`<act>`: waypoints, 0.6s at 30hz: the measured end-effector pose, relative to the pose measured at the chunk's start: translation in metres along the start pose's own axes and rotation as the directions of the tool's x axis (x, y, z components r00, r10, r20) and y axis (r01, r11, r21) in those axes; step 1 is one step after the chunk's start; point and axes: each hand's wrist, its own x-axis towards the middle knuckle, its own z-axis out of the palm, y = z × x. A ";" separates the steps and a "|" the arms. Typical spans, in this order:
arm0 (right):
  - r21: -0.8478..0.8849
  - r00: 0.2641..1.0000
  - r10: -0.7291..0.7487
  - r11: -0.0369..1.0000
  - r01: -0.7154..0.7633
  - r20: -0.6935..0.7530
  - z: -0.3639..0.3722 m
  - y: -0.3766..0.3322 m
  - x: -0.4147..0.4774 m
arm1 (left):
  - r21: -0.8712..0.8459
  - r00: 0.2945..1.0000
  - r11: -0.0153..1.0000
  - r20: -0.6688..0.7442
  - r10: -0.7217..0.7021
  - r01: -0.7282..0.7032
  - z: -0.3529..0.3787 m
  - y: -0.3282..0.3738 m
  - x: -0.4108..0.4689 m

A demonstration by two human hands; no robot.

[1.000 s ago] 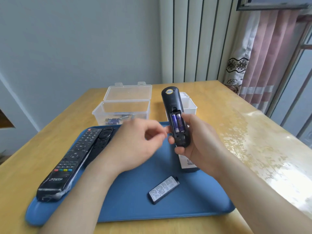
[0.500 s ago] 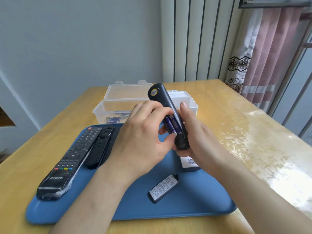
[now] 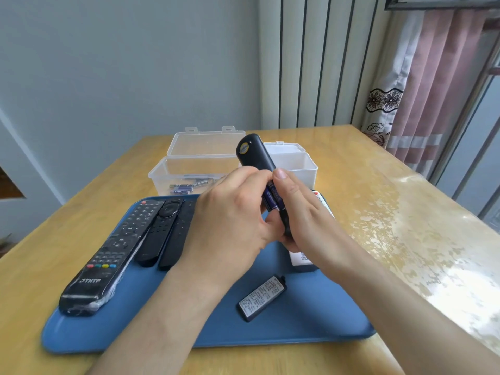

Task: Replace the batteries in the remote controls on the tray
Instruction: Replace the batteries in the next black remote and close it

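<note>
The black remote [image 3: 253, 155] was held tilted above the far half of the blue tray [image 3: 311, 323], its back facing up and the battery bay uncovered, with two purple batteries [image 3: 272, 199] seated side by side in it. The right hand [image 3: 303, 215] gripped the remote's lower body, fingers wrapped under it and thumb lying straight up along its edge. The left hand [image 3: 230, 223] curled over the bay, its fingertips on the batteries; whether it pinched one could not be told. The loose battery cover [image 3: 262, 298] lay label-up on the tray nearer the person. A white remote [image 3: 302, 259] lay on the tray partly beneath the right wrist. At the tray's left side sat a large TNTF remote [image 3: 113, 255] and two slim black remotes [image 3: 158, 234]. Beyond the tray, on the wooden counter [image 3: 378, 201], stood an open clear box [image 3: 165, 174] holding spare batteries [image 3: 181, 188], and beside it a second clear box [image 3: 297, 165].
</note>
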 end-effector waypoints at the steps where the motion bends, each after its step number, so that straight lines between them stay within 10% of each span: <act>1: 0.010 1.000 0.007 1.000 -0.007 -0.003 0.000 0.000 0.000 | -0.007 1.000 1.000 0.006 -0.002 0.002 0.000 0.000 0.000; 10: 0.440 0.986 0.117 0.885 -0.156 0.115 -0.005 0.006 0.007 | -0.437 0.975 0.872 0.106 -0.195 0.222 -0.003 -0.001 0.003; 18: 0.442 0.984 0.132 0.881 -0.171 0.117 -0.003 0.005 0.007 | -0.328 0.990 0.935 0.090 -0.107 0.131 -0.006 0.001 0.001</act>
